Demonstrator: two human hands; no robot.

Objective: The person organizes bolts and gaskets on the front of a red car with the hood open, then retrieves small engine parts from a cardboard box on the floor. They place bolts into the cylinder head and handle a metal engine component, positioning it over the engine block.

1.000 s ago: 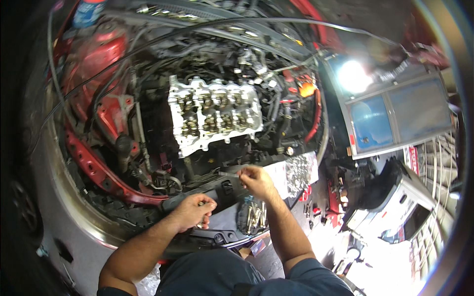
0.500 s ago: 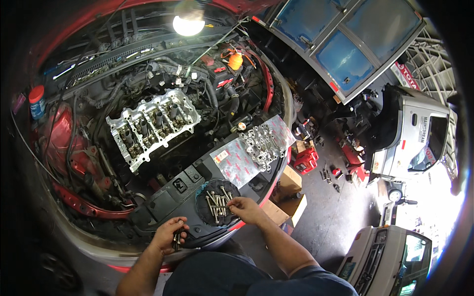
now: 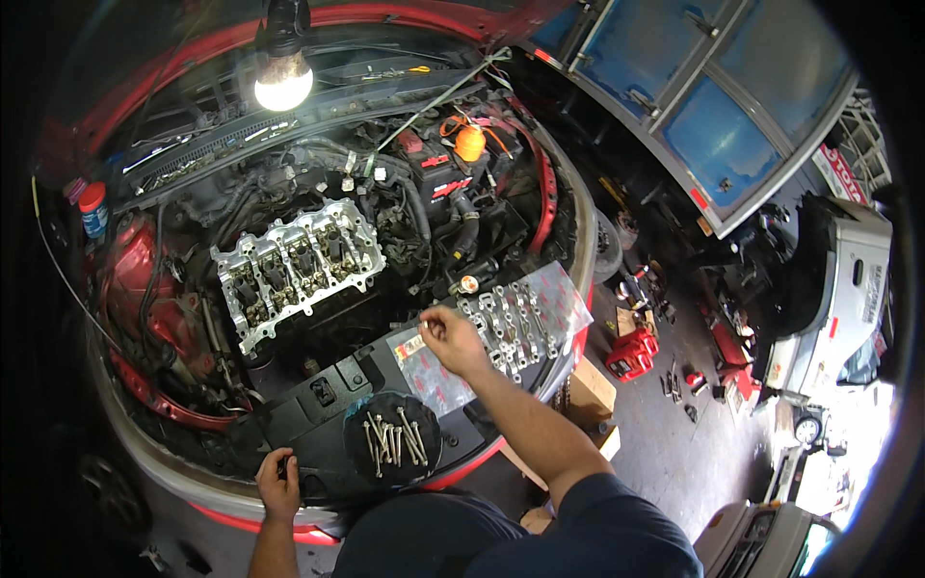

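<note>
My left hand (image 3: 279, 485) is low at the front cover (image 3: 289, 424), fingers curled around something dark I cannot make out. My right hand (image 3: 448, 337) is pinched over the near-left part of a speckled sheet (image 3: 429, 390); whatever it holds is too small to name. Several silver cast parts (image 3: 506, 328) lie in rows on that sheet. A round dark tray (image 3: 361, 458) of long bolts (image 3: 395, 443) sits between my hands on the cover. Beyond, a silver cylinder head (image 3: 299, 260) with exposed valve parts sits in the engine bay.
A lit bulb (image 3: 282, 87) hangs above the bay. An orange object (image 3: 469, 144) rests at the battery. A blue container (image 3: 94, 217) stands far left. Right are a panelled structure (image 3: 723, 144), red case (image 3: 631, 352), cardboard boxes (image 3: 590, 390), scattered tools and a white vehicle (image 3: 838, 289).
My right hand has left the bolt tray and risen toward the sheet with the cast parts. My left hand has moved out leftward along the cover. The view has shifted, bringing the bulb into full sight.
</note>
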